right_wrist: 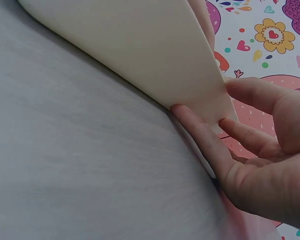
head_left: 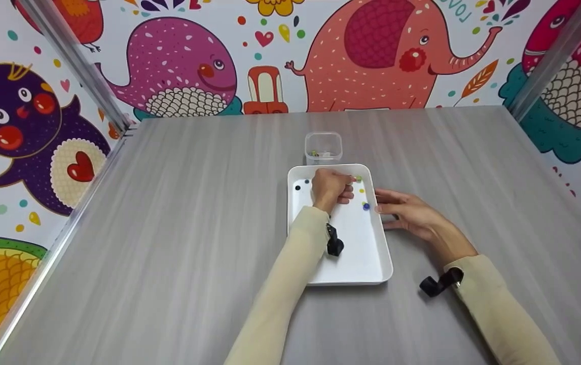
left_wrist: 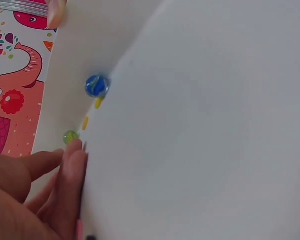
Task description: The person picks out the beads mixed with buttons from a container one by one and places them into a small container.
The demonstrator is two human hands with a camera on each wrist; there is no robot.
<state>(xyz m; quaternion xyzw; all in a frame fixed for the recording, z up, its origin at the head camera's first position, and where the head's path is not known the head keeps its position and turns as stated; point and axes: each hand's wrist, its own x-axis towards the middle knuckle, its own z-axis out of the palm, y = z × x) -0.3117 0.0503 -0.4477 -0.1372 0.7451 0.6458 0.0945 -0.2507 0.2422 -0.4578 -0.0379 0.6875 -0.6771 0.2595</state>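
Observation:
A white rectangular tray (head_left: pixel 356 258) lies on the table. My left hand (head_left: pixel 332 186) reaches inside it, its fingertips beside a green marble (left_wrist: pixel 71 137) at the tray's wall. In the left wrist view thumb and fingers lie close together, with no object visible between them. Along the same side sit a blue marble (left_wrist: pixel 97 86) and small yellow pieces (left_wrist: pixel 85 123). Dark little balls (head_left: pixel 297 188) lie left of my left hand. From outside, my right hand (head_left: pixel 414 215) touches the tray's right wall with extended fingers, fingertips against the wall and rim in the right wrist view.
Just behind the tray stands a clear plastic container (head_left: pixel 338 152) with a few small colored items inside. The grey table (head_left: pixel 194 228) spreads around both. Patterned panels (head_left: pixel 270 50) with cartoon animals rise at the back and sides, joined by metal posts (head_left: pixel 75 61).

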